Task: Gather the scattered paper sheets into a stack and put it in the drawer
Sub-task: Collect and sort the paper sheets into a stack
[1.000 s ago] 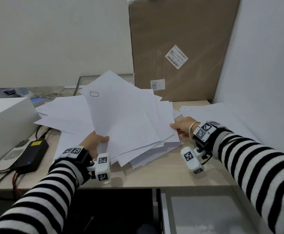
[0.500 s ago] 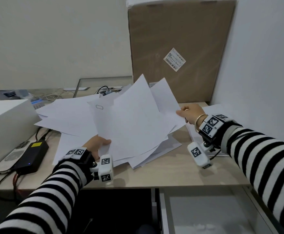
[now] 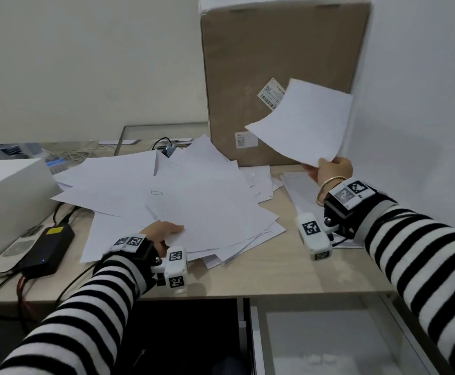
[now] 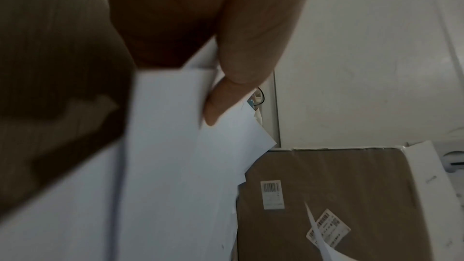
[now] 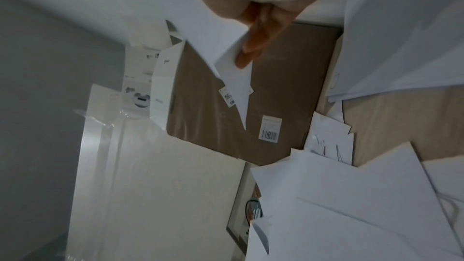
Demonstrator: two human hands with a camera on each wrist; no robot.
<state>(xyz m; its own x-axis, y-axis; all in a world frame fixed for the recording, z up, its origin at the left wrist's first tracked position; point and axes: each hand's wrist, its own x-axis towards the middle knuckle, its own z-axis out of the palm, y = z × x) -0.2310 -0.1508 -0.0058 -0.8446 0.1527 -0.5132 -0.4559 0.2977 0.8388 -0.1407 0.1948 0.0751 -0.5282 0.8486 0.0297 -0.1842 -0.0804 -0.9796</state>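
Paper sheets [image 3: 183,209] lay fanned on the desk [image 3: 288,274], thin and floppy, probably slippery, best held at an edge: the left hand [image 3: 164,234] pinched the pile's near edge, the right hand [image 3: 331,171] pinched one lifted sheet [image 3: 307,123].

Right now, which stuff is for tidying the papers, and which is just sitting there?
For the job: left hand gripping the paper pile; right hand pinching one raised sheet; open drawer.

Just lying about: cardboard box, white box, black charger.
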